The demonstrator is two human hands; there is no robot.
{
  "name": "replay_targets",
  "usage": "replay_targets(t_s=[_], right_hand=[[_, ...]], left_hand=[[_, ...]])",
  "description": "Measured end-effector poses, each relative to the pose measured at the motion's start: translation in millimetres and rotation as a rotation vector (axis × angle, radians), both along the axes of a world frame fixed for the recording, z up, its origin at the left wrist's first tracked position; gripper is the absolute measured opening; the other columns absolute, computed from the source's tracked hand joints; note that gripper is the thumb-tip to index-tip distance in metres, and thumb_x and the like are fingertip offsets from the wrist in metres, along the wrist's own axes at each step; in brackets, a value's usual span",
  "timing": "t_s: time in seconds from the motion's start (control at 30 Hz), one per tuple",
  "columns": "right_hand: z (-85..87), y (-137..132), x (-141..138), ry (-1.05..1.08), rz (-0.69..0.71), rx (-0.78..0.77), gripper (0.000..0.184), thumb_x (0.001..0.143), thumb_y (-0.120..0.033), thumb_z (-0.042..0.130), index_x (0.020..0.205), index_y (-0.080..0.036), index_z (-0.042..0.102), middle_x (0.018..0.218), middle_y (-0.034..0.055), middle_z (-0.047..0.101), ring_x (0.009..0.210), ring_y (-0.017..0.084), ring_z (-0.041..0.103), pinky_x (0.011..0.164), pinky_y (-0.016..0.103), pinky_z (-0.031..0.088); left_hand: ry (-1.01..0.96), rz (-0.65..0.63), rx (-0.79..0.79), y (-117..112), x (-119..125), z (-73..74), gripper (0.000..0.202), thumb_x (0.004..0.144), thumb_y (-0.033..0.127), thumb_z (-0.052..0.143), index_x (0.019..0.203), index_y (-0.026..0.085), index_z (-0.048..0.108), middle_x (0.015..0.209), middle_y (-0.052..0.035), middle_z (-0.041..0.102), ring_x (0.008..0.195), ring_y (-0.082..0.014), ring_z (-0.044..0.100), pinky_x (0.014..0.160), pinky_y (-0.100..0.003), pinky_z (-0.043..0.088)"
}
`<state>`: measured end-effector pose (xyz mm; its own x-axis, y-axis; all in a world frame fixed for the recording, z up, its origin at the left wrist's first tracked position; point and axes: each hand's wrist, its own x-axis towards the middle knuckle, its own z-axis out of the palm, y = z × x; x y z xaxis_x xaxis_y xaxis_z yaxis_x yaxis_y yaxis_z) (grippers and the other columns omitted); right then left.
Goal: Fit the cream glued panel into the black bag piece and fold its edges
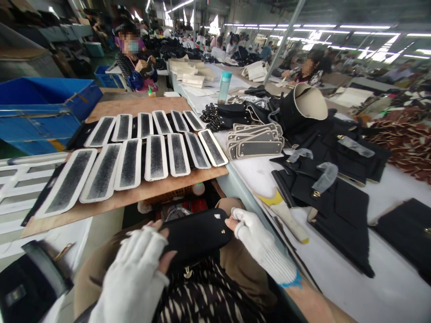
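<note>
A black bag (197,235) lies across my lap, its long rounded panel facing up. Gold studs and a small pale patch show near the panel's right end, and a gold clasp hangs below. My left hand (134,260), in a white fingerless glove, grips the left end between thumb and fingers. At the right end, my gloved right hand (251,229) pinches the rim with its fingertips. Rounded panels with dark centres and white borders (156,157) lie in two rows on the brown board (188,178) to the left.
Grey panels with pale edging (259,148) are stacked on the right-hand table, near a yellow-and-white brush-like tool (286,215). Several black bag pieces (340,220) cover its right side. A turquoise-capped bottle (224,87) stands behind. A blue bin (43,112) is far left; people work beyond.
</note>
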<state>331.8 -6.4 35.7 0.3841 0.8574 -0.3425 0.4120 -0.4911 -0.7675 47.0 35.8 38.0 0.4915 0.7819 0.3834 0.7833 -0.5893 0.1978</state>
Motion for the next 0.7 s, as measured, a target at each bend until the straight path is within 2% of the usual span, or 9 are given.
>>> replay_targets(t_s=[0.07,0.13,0.23,0.33,0.5,0.7], right_hand=[[4.7,0.0,-2.1,0.002,-0.013,-0.028,0.026,0.082,-0.048,0.059,0.084,-0.023,0.059,0.081,0.0003,0.065,0.085,0.022,0.059,0.081,0.033,0.042],[6.8,0.3,-3.2,0.001,-0.025,-0.020,0.026,0.082,-0.048,0.059,0.086,-0.023,0.060,0.086,0.0011,0.067,0.088,0.022,0.060,0.081,0.033,0.042],[6.1,1.3,-3.6,0.014,-0.004,-0.003,0.024,0.083,-0.046,0.058,0.088,-0.023,0.060,0.092,0.0009,0.068,0.090,0.022,0.061,0.080,0.032,0.042],[3.9,1.9,-3.3,0.033,-0.020,-0.005,0.024,0.082,-0.045,0.059,0.091,-0.023,0.062,0.091,0.0010,0.068,0.088,0.021,0.061,0.077,0.031,0.042],[3.7,0.2,-3.5,0.011,-0.043,-0.030,0.027,0.083,-0.047,0.059,0.095,-0.023,0.062,0.084,0.0004,0.067,0.082,0.020,0.060,0.070,0.030,0.041],[4.7,-2.3,-4.6,-0.001,-0.059,-0.035,0.031,0.082,-0.048,0.060,0.098,-0.022,0.062,0.078,-0.0015,0.065,0.077,0.019,0.061,0.067,0.028,0.041]], left_hand=[[0.126,-0.152,0.097,5.0,26.3,1.7,0.038,0.077,0.025,0.074,0.114,0.017,0.067,0.123,-0.0187,0.068,0.106,-0.0402,0.066,0.087,-0.056,0.057],[0.235,-0.200,0.113,11.9,40.3,1.1,0.045,0.070,0.023,0.082,0.113,0.018,0.071,0.122,-0.0185,0.069,0.105,-0.0395,0.067,0.087,-0.055,0.059],[0.320,-0.248,0.133,20.4,42.6,1.9,0.053,0.063,0.027,0.090,0.112,0.019,0.074,0.117,-0.0185,0.071,0.099,-0.0389,0.069,0.083,-0.054,0.061],[0.340,-0.327,0.179,24.4,39.3,6.1,0.060,0.054,0.034,0.095,0.110,0.021,0.076,0.113,-0.0192,0.072,0.093,-0.0398,0.070,0.076,-0.054,0.062],[0.353,-0.318,0.171,24.7,41.6,9.0,0.050,0.059,0.027,0.092,0.106,0.023,0.077,0.107,-0.0177,0.073,0.088,-0.0378,0.069,0.071,-0.052,0.061],[0.359,-0.293,0.105,22.2,42.6,7.5,0.046,0.066,0.021,0.087,0.110,0.025,0.075,0.114,-0.0164,0.071,0.092,-0.0376,0.067,0.075,-0.053,0.060]])
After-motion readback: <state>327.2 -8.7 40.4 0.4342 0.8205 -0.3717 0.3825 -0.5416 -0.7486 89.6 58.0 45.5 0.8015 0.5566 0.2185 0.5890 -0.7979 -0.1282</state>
